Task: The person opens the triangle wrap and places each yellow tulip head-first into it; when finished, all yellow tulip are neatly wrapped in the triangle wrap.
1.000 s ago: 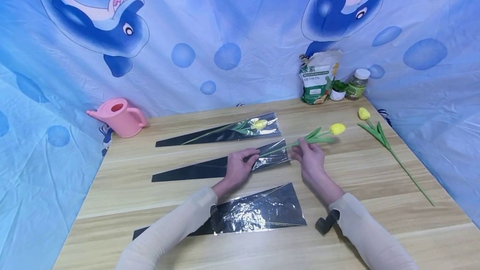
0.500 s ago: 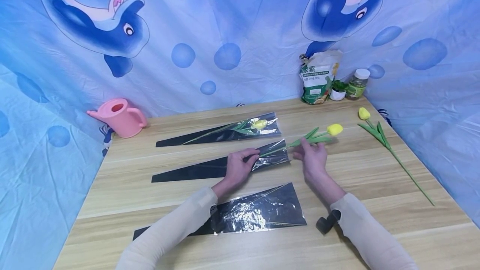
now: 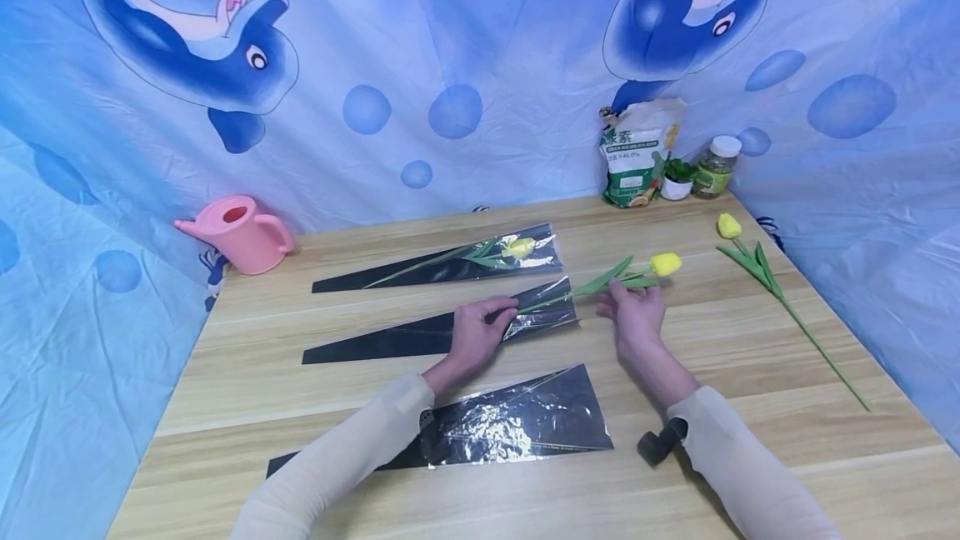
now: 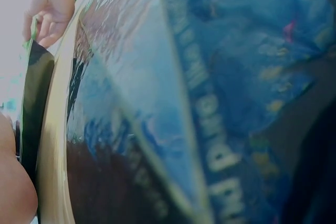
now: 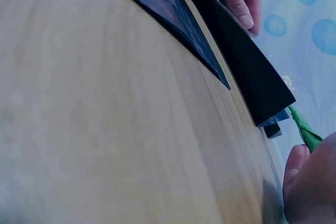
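Note:
In the head view, my left hand [image 3: 476,333] pinches the middle black-backed clear flower sleeve [image 3: 405,340] near the tulip stem. A yellow tulip [image 3: 665,264] reaches out past the sleeve's wide right end, its stem partly inside. My right hand [image 3: 640,319] holds the tulip by its green leaves, just below the bloom. In the right wrist view, that right hand [image 5: 315,182] is cut off by the frame edge beside the green stem [image 5: 306,131]. A front sleeve [image 3: 517,419] lies flat beneath my left forearm and fills much of the left wrist view.
A far sleeve [image 3: 397,272] contains another yellow tulip [image 3: 519,248]. One loose tulip [image 3: 783,302] lies along the right table edge. A pink watering can [image 3: 243,236] stands back left; a fertilizer bag [image 3: 633,161], small potted plant [image 3: 677,182] and lidded jar [image 3: 716,169] stand back right.
My right hand has shifted rightward along the tulip toward its bloom, while the bloom has moved slightly left and the leaves slightly toward the sleeve. My left hand has stayed in place.

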`<control>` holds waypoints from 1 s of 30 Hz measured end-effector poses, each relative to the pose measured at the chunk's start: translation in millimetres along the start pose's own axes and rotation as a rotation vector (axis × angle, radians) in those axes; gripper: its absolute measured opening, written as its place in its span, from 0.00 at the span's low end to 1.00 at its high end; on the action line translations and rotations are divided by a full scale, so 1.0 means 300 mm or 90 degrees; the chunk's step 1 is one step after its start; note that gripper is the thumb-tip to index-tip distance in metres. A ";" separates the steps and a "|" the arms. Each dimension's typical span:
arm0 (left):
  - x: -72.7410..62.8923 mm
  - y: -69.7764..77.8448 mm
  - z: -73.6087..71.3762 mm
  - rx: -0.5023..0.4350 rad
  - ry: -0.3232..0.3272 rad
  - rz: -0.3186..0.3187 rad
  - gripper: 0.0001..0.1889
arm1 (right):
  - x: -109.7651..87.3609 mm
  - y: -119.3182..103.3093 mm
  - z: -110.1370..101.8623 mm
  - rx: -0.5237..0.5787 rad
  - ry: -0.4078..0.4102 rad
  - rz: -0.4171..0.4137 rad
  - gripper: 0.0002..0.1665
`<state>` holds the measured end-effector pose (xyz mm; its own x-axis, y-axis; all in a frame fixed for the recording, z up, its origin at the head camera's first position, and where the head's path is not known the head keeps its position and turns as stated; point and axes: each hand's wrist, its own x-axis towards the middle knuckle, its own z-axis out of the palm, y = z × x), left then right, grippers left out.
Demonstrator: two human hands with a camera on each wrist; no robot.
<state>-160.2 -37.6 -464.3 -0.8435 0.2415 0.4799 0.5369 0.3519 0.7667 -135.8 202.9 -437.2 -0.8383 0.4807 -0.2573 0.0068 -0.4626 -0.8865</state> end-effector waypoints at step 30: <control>0.010 0.006 0.005 -0.015 0.006 0.019 0.08 | -0.013 -0.006 -0.008 -0.024 -0.068 0.067 0.10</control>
<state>-161.8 -34.8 -462.2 -0.8272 0.2425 0.5069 0.5615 0.3233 0.7617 -131.2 203.7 -435.6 -0.8851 0.3476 -0.3095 0.1170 -0.4775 -0.8708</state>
